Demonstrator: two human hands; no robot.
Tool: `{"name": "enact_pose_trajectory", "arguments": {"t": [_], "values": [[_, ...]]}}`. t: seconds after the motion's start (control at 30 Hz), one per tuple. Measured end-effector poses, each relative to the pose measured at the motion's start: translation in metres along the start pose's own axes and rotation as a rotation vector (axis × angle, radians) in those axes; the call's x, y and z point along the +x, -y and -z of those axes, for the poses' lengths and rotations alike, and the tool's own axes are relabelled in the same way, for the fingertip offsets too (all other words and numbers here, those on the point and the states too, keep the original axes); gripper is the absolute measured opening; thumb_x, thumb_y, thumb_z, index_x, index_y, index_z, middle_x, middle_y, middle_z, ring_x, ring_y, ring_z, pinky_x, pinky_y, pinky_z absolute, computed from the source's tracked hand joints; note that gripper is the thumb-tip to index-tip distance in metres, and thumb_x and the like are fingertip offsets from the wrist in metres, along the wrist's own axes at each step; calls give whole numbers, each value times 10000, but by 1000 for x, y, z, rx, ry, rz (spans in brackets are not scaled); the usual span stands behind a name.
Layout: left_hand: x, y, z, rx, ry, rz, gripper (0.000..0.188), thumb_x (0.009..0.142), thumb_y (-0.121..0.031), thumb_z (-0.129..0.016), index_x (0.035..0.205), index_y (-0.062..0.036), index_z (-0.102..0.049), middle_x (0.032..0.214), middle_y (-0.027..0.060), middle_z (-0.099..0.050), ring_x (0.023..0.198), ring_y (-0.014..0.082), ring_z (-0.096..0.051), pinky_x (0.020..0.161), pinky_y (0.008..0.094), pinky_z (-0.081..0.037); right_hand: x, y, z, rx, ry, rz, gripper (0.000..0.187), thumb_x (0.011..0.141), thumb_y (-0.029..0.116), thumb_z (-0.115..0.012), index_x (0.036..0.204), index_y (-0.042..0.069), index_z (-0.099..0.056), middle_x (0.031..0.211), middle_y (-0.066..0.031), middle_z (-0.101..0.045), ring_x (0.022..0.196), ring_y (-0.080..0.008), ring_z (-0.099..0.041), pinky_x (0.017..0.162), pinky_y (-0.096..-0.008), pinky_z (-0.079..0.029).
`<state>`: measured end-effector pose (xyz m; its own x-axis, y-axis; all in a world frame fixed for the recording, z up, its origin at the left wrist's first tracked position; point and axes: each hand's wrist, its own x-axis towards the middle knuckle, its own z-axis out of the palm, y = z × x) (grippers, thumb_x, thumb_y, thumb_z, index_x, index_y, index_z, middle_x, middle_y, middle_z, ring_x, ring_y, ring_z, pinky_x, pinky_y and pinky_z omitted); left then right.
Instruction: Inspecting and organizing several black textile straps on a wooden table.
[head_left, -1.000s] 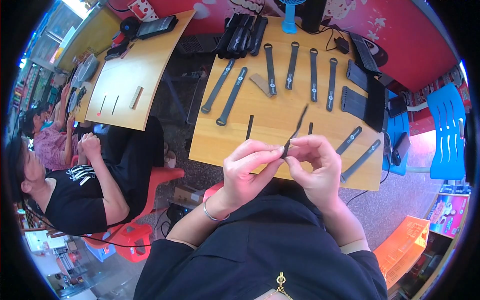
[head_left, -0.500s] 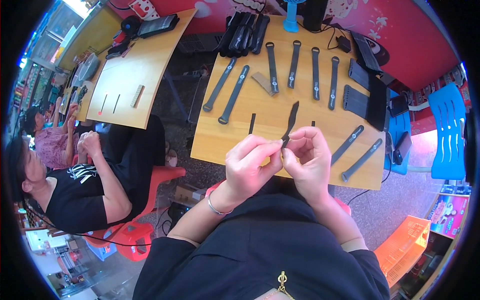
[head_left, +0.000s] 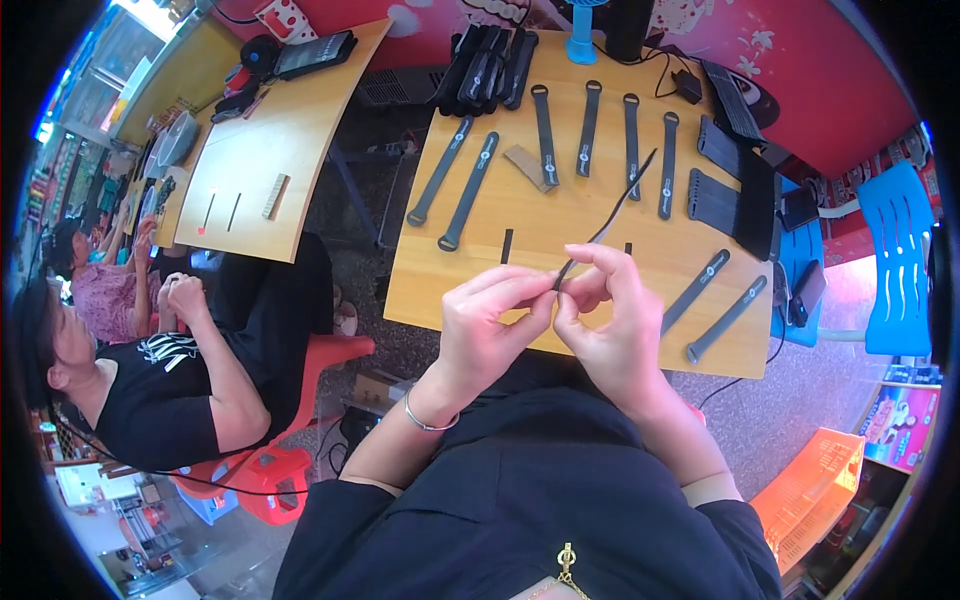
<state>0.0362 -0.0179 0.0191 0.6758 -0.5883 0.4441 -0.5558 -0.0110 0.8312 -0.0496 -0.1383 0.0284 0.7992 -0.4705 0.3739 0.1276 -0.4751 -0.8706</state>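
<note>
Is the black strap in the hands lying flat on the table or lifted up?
Lifted: both hands pinch the strap at its lower end, and it slants up over the table.

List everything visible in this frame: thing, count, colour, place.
Held strap: one, black, pinched between both hands above the near table edge.
Loose straps: about nine, dark grey, laid flat over the wooden table.
Strap bundles: black, far edge; another stack at the right.
Second table: one, wooden, left.
Blue chair: one, right.
Orange crate: one, lower right.
Seated person: black shirt, left.
Left hand, right hand: each with a grip on the strap.
</note>
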Motion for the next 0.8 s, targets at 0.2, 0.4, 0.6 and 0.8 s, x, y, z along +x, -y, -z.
{"name": "enact_pose_trajectory", "arguments": {"t": [0.2, 0.4, 0.6, 0.8], "values": [[-1, 2, 4, -64, 12, 48, 102, 751, 51, -665, 852, 42, -662, 796, 96, -666, 733, 161, -672, 634, 242, -548, 0, -1, -6, -185, -82, 269, 360, 661, -55, -689, 985, 59, -585, 721, -50, -587, 625, -187, -601, 556, -286, -488], [-2, 7, 2, -243, -5, 211, 73, 745, 58, -661, 817, 45, -657, 762, 71, -645, 730, 114, -659, 629, 219, -536, 0, -2, -9, -302, -76, 395, 357, 634, -17, -725, 954, 62, -588, 710, -40, -564, 608, -187, -577, 530, -293, -458], [-3, 4, 1, -441, -22, 311, 61, 788, 81, -619, 837, 52, -638, 832, 58, -640, 760, 97, -635, 681, 206, -518, 0, -2, -9, -298, -141, 417, 376, 649, -14, -731, 996, 48, -601, 781, -55, -611, 658, -197, -607, 566, -288, -485], [-3, -5, -10, -650, -95, 364, 42, 825, 42, -619, 866, 54, -620, 811, 60, -651, 748, 96, -638, 686, 206, -515, 2, 2, -3, -344, -218, 452, 329, 656, -54, -727, 959, 18, -620, 838, -90, -671, 732, -220, -664, 653, -282, -531]]}}
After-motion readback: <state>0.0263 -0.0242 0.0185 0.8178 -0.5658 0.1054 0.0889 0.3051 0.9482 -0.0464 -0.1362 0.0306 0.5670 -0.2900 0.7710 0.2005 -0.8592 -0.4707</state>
